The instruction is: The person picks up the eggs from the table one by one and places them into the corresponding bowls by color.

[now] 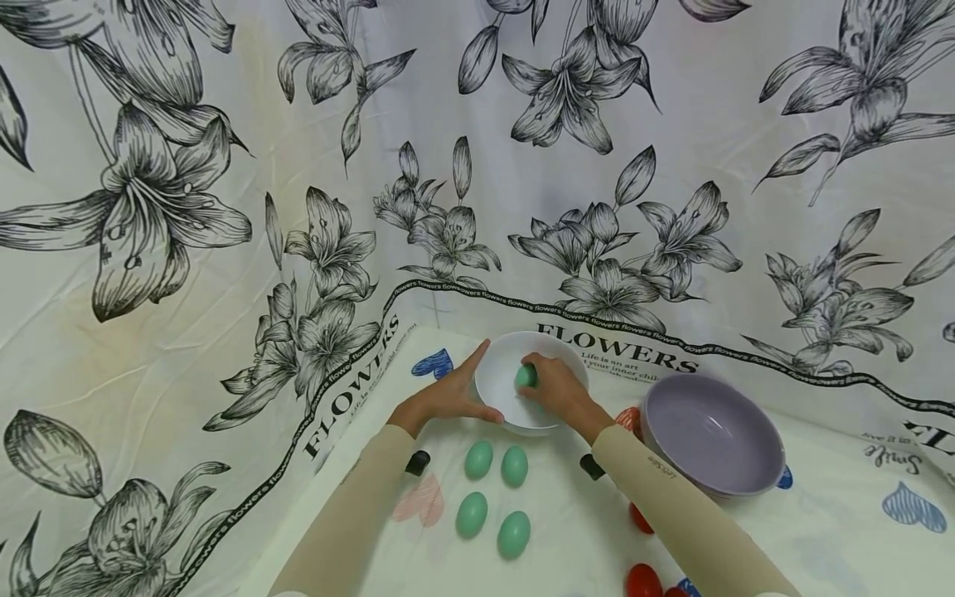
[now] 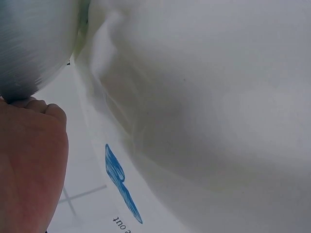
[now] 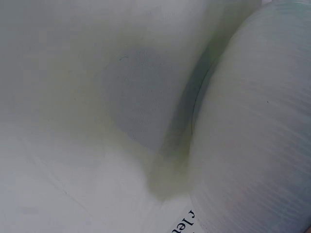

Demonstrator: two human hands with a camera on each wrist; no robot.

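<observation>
Because its surface looks smooth and curves away on every side, the green egg (image 1: 525, 376) will probably be light and stiff, a little slippery, and quick to roll once loose. Whether it is hollow plastic or a dyed shell I cannot tell, so moderate pressure seems wisest. The best hold is likely around its widest part, thumb opposite the fingers. The right hand (image 1: 554, 388) pinches it within the white bowl (image 1: 496, 369); whether it touches the bottom is unclear. The left hand (image 1: 453, 394) holds the bowl's side, thumb and fingers spread around it. That wall looks rigid enough to grip there.

In colour the egg is a plain mint green, partly covered by the fingers. 4 matching eggs (image 1: 514, 535) lie in 2 loose rows on the surface (image 1: 567, 531), nearer the person. Their outlines are oval, with a soft sheen and no pattern visible.
</observation>
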